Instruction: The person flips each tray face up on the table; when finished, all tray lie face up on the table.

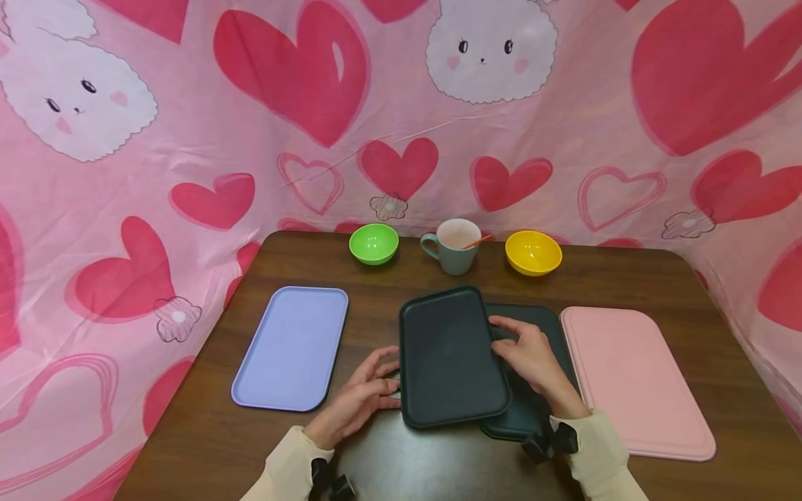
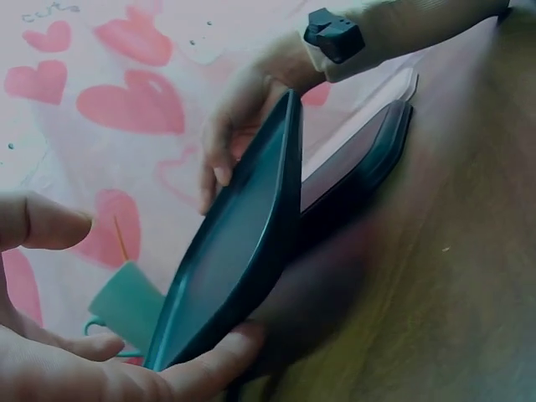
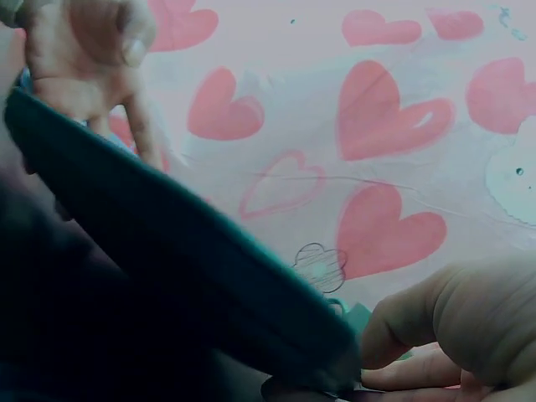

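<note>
My right hand [image 1: 529,355] pinches the right edge of a dark green tray [image 1: 451,358], thumb on top and fingers along the side. The tray is tilted and raised above a second dark tray [image 1: 539,403], which it partly covers. At the held tray's left edge is my left hand [image 1: 363,396], its fingers spread; in the left wrist view one finger [image 2: 226,356] reaches under the rim while another part of the hand stays off the tray. The right wrist view shows the dark underside of the tray [image 3: 167,251] and the left palm beyond it.
A lavender tray [image 1: 294,348] lies at the left, a pink board [image 1: 639,383] at the right beside the lower dark tray. Along the back stand a green bowl [image 1: 374,245], a teal mug [image 1: 456,250] with an orange stick, and a yellow bowl [image 1: 533,254]. A heart-patterned cloth [image 1: 401,104] hangs behind.
</note>
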`<action>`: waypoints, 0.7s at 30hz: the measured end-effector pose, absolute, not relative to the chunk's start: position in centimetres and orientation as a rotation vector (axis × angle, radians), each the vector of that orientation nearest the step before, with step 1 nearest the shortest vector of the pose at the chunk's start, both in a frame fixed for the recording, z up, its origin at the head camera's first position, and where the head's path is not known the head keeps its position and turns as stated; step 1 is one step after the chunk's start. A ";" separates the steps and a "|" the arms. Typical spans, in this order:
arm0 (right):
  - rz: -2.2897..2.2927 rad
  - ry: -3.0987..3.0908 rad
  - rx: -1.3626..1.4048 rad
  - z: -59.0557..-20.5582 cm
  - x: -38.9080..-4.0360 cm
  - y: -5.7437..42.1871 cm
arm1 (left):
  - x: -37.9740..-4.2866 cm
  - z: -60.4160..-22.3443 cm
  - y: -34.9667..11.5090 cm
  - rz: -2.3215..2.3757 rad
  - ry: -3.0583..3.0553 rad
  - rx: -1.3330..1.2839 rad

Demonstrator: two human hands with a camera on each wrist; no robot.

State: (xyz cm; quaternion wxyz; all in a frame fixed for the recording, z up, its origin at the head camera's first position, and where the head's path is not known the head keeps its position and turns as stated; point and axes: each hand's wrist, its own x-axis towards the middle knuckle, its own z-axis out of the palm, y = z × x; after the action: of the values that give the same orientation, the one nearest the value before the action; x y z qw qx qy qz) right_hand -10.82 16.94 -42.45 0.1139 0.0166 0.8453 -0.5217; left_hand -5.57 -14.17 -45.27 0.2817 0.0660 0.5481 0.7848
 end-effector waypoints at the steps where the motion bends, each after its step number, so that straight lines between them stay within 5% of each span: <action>1: -1.528 2.475 0.046 -42.6 -10.8 16.9 | -5.6 -45.1 -14.2 2.097 1.487 0.177; 21: -1.598 2.405 -0.033 -43.8 -10.8 13.7 | -5.7 -43.3 -16.7 1.908 1.800 0.135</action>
State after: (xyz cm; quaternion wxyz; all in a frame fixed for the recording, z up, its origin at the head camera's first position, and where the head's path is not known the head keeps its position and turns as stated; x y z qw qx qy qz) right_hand -10.80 13.66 -43.80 0.1266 -0.0114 0.8262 -0.5489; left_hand -5.71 -16.72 -43.29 0.2546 0.0496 0.6628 0.7025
